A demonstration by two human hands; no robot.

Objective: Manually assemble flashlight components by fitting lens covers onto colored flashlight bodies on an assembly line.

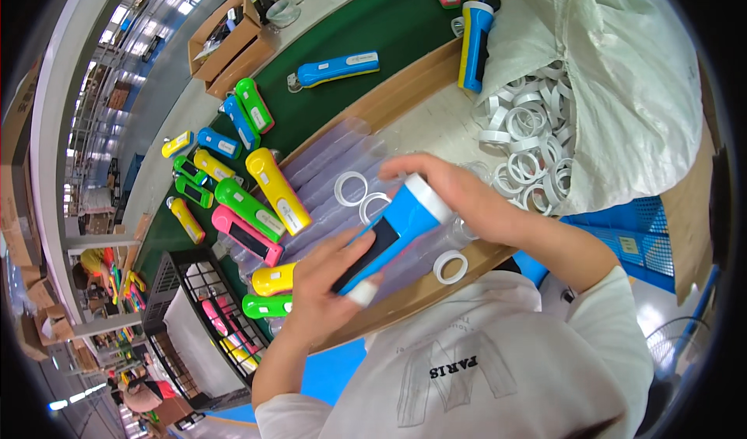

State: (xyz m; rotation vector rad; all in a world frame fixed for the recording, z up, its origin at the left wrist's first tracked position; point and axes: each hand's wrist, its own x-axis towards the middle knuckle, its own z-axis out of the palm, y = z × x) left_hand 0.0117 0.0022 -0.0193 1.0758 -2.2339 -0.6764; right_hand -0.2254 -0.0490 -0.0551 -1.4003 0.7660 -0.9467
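Note:
A blue flashlight (pixel 406 220) with a black panel and a white ring around its wide head lies slantwise between my hands. My left hand (pixel 317 277) is wrapped round its narrow body. At the head end, my right hand (pixel 475 198) cups the white ring, its palm against the rim. Something white (pixel 363 292) shows by my left fingers at the tail end; I cannot tell whether it covers a finger. Beneath the flashlight, loose white rings (pixel 351 188) rest on clear plastic tubes (pixel 331 147). Another white ring (pixel 450 267) sits near the cardboard edge.
A white woven sack (pixel 622 89) spills many white rings (pixel 529 124) at right. Several coloured flashlights (pixel 278 190) lie at left on the green belt (pixel 311 42), beside a black crate (pixel 167 291). A blue flashlight (pixel 338 69) lies farther back, near a cardboard box (pixel 226 38).

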